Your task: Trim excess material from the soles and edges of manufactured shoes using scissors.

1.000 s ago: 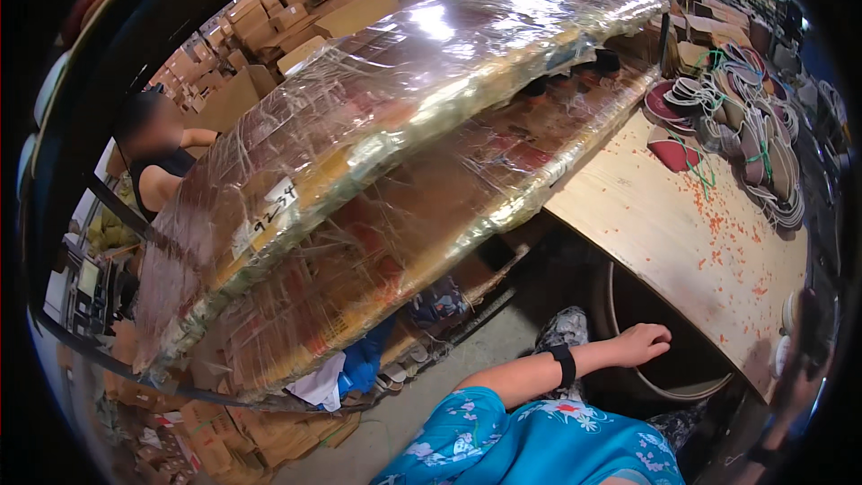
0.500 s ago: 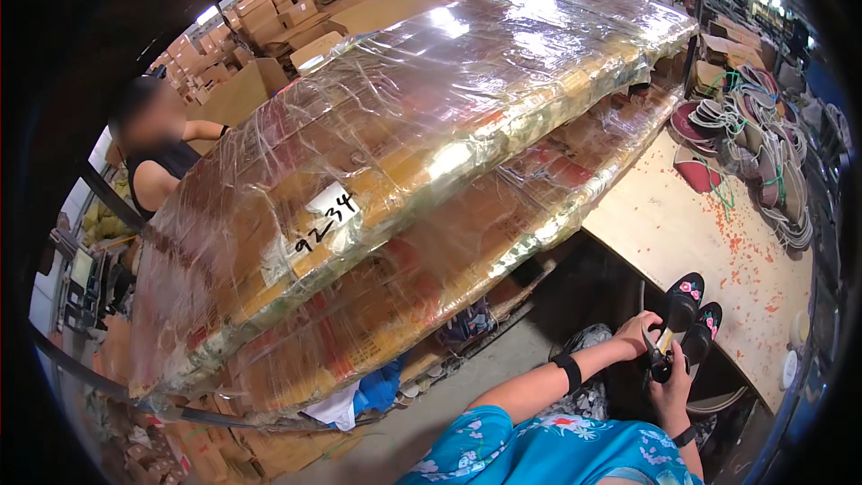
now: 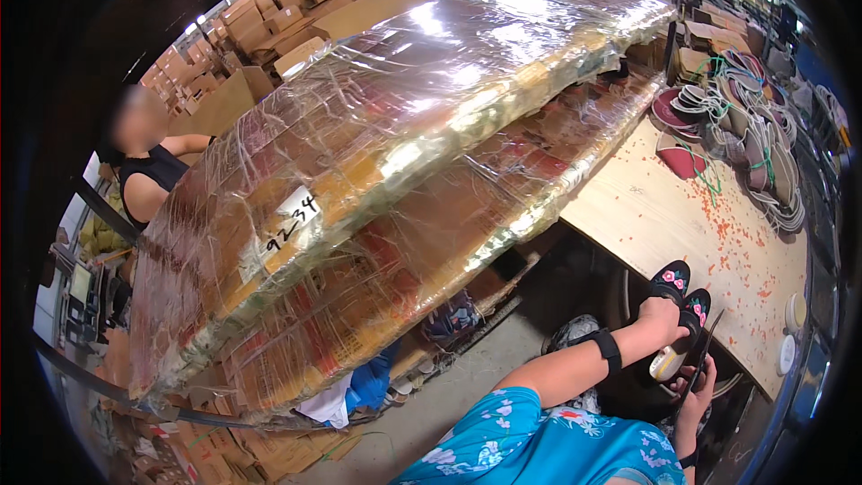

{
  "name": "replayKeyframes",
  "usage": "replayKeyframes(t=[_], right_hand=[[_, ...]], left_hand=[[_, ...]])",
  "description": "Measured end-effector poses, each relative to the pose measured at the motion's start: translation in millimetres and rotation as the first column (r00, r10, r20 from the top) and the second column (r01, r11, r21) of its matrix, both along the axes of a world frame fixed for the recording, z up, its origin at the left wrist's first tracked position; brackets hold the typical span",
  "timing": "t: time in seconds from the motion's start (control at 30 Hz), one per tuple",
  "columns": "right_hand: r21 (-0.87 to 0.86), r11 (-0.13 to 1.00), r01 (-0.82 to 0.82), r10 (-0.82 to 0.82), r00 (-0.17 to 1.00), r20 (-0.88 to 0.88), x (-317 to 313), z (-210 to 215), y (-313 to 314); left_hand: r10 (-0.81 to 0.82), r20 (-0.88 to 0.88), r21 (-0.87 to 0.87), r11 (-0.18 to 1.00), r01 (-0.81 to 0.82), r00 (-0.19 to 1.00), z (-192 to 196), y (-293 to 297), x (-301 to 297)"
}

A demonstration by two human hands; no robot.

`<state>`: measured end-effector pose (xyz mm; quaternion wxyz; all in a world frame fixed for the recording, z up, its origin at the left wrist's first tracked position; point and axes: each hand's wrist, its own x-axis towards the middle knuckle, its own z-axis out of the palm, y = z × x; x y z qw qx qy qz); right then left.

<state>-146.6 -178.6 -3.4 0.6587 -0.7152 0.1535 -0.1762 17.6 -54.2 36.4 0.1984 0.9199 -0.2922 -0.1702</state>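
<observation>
Two black embroidered shoes with pink flowers are at the near edge of the wooden tabletop: a left shoe (image 3: 670, 278) and a right shoe (image 3: 695, 307). My left hand (image 3: 663, 313) lies across them with its fingers curled over the shoe, partly hidden behind my wrist. A pale insole (image 3: 665, 363) shows at the heel end, below that hand. In my right hand (image 3: 697, 390), close beside the heel, are dark scissors (image 3: 708, 339) with their long blade pointing up and away from me.
A pale wooden tabletop (image 3: 628, 216) carries scattered orange scraps and a pile of shoe pieces with cords (image 3: 754, 139). Large film-wrapped cardboard stacks (image 3: 404, 117) fill the left and middle. Two people stand beyond them. White tape rolls (image 3: 787, 355) lie at the right edge.
My left hand has moved forward over the shoes. My right hand has shifted right and down, and the scissors have swung from pointing left to pointing up. The view has turned slightly.
</observation>
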Motion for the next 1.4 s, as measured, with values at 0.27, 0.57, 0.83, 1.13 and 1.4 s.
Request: replayKeyframes(t=[0.27,0.57,0.83,1.13,1.4], right_hand=[[0.021,0.989,0.145,-0.14,0.978,-0.156,-38.3,-15.1,-41.3],[0.489,0.825,0.283,-0.052,0.9,-0.432,-48.5,1.9,-60.8],[0.384,0.883,0.271,-0.109,0.913,-0.394,-104.4,7.6,-58.1],[0.171,0.982,-0.079,0.136,0.925,-0.355,-54.1,12.7,-55.3],[-0.5,0.844,-0.194,0.091,0.971,-0.223,13.0,37.8,-27.5]], left_hand=[[0.226,0.123,0.059,0.97,-0.235,0.966,-92.4,-59.2,-8.9],[0.041,0.061,-0.116,0.993,-0.034,0.997,-54.6,-34.5,-15.9],[0.006,0.263,-0.064,0.998,0.011,0.965,-46.7,-24.5,-10.0],[-0.243,-0.899,-0.437,0.423,-0.794,0.365,-4.2,76.0,-27.5],[-0.545,-0.768,-0.559,0.313,-0.768,0.336,-37.4,78.4,-31.9]])
